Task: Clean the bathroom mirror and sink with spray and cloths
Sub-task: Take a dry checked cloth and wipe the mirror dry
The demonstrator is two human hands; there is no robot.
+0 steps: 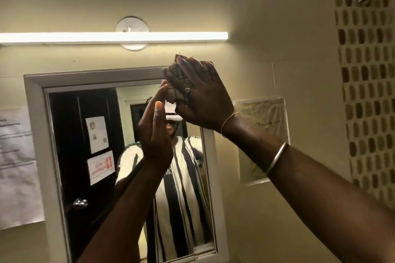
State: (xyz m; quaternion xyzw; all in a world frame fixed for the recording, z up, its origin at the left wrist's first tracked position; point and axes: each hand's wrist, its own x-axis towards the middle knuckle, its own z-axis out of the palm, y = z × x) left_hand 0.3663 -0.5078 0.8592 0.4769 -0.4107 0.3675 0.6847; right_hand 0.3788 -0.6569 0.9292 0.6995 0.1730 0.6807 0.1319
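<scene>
The white-framed mirror (70,134) hangs on the wall ahead and reflects a person in a striped shirt. My right hand (201,100) is raised at the mirror's top right corner. It holds a wadded, light patterned cloth (171,71) against the frame there, with its fingers draped over the wad. My left hand (155,132) is up in front of the glass just left of it, seen edge-on, fingers straight. Its fingertips reach the lower side of the cloth. No spray bottle or sink is in view.
A lit tube light (106,37) runs along the wall above the mirror. A paper notice (17,166) is taped to the left, and a sheet in a clear sleeve (263,139) hangs to the right. Small-tiled wall (367,92) stands at the far right.
</scene>
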